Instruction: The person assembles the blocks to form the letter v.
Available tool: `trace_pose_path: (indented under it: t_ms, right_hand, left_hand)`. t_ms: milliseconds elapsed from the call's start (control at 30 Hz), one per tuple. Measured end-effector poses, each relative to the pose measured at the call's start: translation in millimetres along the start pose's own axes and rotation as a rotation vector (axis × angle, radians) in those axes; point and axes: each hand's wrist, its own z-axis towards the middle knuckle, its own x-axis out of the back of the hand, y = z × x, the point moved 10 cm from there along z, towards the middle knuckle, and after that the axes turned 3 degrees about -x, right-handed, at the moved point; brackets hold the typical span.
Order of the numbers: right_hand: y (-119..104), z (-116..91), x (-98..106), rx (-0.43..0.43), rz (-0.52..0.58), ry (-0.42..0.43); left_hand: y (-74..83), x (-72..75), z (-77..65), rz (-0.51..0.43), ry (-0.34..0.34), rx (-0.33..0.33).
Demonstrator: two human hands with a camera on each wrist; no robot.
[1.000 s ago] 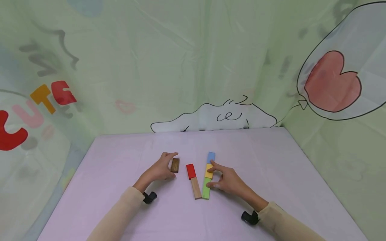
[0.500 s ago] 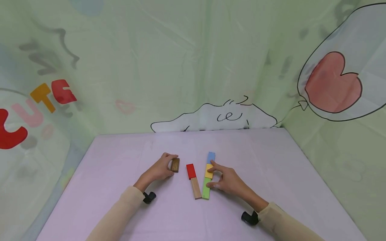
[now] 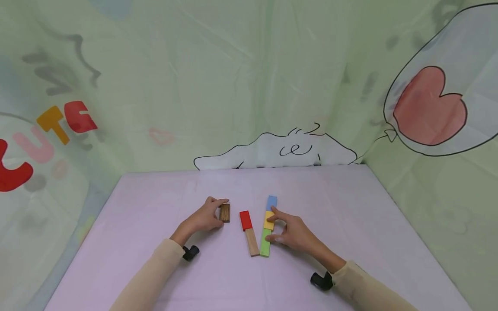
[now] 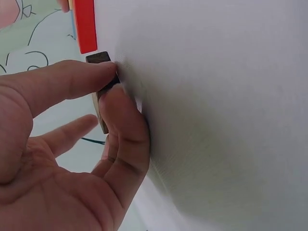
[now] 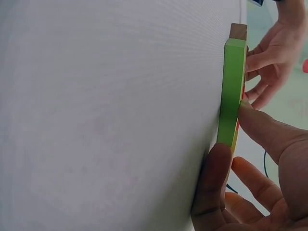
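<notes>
In the head view my left hand (image 3: 205, 215) grips a small dark brown wooden block (image 3: 225, 213) on the table, thumb at its near end and a finger at its far end. The left wrist view shows the thumb and a bent finger against the dark block (image 4: 98, 57). My right hand (image 3: 294, 232) rests at a line of blocks, fingertips on the yellow block (image 3: 269, 223) and thumb on the green block (image 3: 265, 247). Beyond the yellow one lies a blue block (image 3: 272, 201). Between the hands a red block (image 3: 246, 220) lies end to end with a light wooden block (image 3: 252, 242).
A pale lilac cloth covers the table (image 3: 330, 190). Printed green sheets (image 3: 218, 86) stand behind it and at both sides. A black wrist camera (image 3: 190, 253) sits at the left wrist, another wrist camera (image 3: 321, 281) at the right.
The left hand's thumb and finger have closed in on the ends of the dark brown block. The right hand and the coloured blocks stay as they were.
</notes>
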Motion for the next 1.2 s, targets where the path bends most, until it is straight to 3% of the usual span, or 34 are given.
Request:
trace_pose_path:
  t_ms: [667, 1200]
  right_hand:
    - [-5.2, -1.9, 2.9, 0.036, 0.011, -0.003]
    - [-6.4, -2.7, 2.4, 0.031, 0.022, 0.0]
  left_hand:
    - [4.3, -0.5, -2.3, 0.032, -0.021, -0.012]
    - [-1.2, 2.7, -1.7, 0.015, 0.018, -0.006]
